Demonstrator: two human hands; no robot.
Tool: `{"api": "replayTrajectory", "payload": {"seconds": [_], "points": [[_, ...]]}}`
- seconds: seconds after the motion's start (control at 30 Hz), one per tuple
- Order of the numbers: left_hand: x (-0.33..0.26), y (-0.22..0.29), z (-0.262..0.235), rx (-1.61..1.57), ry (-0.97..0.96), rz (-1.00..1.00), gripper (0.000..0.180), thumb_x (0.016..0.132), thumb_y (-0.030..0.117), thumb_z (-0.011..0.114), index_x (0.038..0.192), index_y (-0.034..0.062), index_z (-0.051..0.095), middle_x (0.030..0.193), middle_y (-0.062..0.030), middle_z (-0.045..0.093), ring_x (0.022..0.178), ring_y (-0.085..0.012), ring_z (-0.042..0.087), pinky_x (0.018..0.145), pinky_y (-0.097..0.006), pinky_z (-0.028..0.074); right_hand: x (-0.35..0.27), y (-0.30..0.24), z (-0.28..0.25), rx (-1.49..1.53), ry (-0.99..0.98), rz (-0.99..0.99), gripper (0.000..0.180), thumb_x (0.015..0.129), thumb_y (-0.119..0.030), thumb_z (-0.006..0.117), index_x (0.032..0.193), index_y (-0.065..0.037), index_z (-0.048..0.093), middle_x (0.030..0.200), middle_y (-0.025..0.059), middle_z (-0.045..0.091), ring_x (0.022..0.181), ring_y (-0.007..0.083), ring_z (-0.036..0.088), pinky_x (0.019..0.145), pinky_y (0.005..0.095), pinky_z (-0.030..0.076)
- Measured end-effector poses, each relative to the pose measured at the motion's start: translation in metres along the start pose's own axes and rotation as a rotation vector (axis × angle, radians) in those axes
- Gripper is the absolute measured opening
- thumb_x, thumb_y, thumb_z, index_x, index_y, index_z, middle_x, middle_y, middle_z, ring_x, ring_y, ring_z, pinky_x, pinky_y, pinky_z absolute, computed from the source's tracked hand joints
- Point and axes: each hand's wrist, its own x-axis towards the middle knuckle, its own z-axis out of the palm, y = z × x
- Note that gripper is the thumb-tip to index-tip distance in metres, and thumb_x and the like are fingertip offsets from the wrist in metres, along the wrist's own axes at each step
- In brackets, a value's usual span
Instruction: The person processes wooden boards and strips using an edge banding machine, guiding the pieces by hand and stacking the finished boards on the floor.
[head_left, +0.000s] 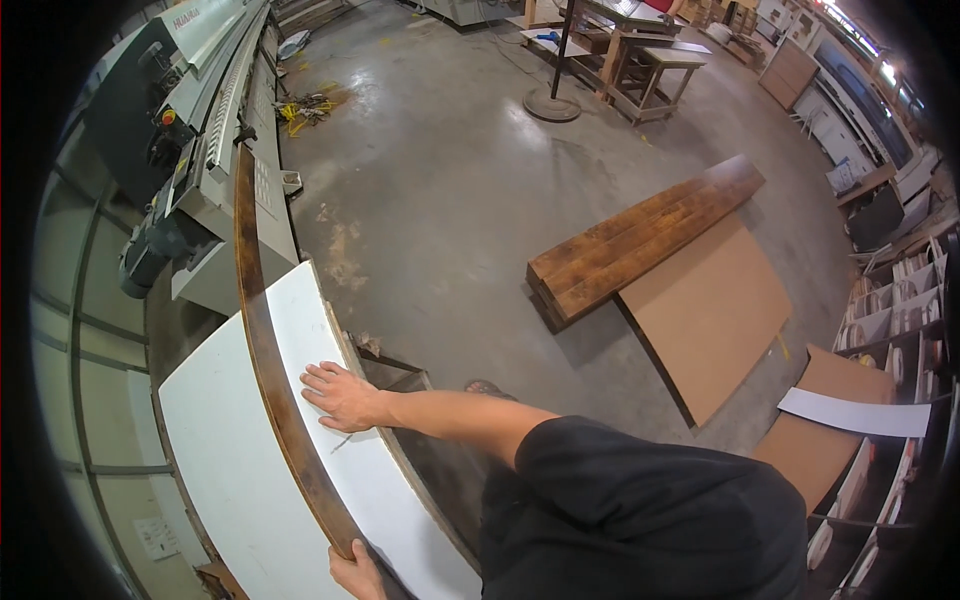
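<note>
A long, narrow brown wooden plank (268,345) lies across a white-topped table (215,420), its far end reaching the machine at the left. At the lower edge my left hand (357,575) holds the plank's near end, thumb along its edge; part of that hand is cut off by the picture's edge. My right hand (345,397) rests flat on the white top, to the right of the plank, fingers stretched toward it and holding nothing. The right arm comes from a black sleeve and crosses over the table's right edge.
A grey machine (215,170) with a motor stands left. Stacked brown planks (650,235) lie right, beside a tan panel (710,310). Shelving with rolls (880,320) lines the far right. A round-based post (552,105) and wooden worktables (655,75) stand at the back.
</note>
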Motion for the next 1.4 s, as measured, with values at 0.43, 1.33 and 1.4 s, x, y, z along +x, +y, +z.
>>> {"api": "replayTrajectory", "payload": {"seconds": [0.43, 1.33, 1.4], "points": [[0.005, -0.011, 0.000, -0.009, 0.001, -0.016, 0.027, 0.079, 0.016, 0.069, 0.093, -0.0062, 0.063, 0.082, -0.0255, 0.067, 0.077, -0.0427, 0.066, 0.074, -0.047, 0.051, 0.004, 0.000, 0.001, 0.055, 0.009, -0.003, 0.057, 0.088, -0.033, 0.061, 0.131, 0.003, 0.052, 0.144, 0.0235, 0.045, 0.139, 0.0379, 0.037, 0.116, 0.0491, 0.027], [0.004, 0.005, -0.006, 0.173, -0.013, -0.109, 0.031, 0.082, 0.022, 0.068, 0.098, -0.0047, 0.065, 0.084, -0.0257, 0.070, 0.084, -0.0448, 0.066, 0.081, -0.051, 0.051, 0.006, -0.004, -0.002, -0.098, -0.052, -0.045, 0.056, 0.091, -0.035, 0.060, 0.134, -0.001, 0.049, 0.141, 0.0219, 0.046, 0.136, 0.0394, 0.039, 0.111, 0.0505, 0.032], [0.007, -0.001, -0.005, 0.162, -0.033, -0.161, 0.034, 0.079, 0.024, 0.070, 0.096, -0.0056, 0.066, 0.088, -0.0282, 0.069, 0.087, -0.0435, 0.067, 0.085, -0.050, 0.050, 0.007, -0.003, 0.001, -0.141, -0.152, -0.006, 0.062, 0.093, -0.039, 0.057, 0.141, -0.003, 0.045, 0.148, 0.0195, 0.041, 0.139, 0.0385, 0.037, 0.115, 0.0492, 0.029]]}}
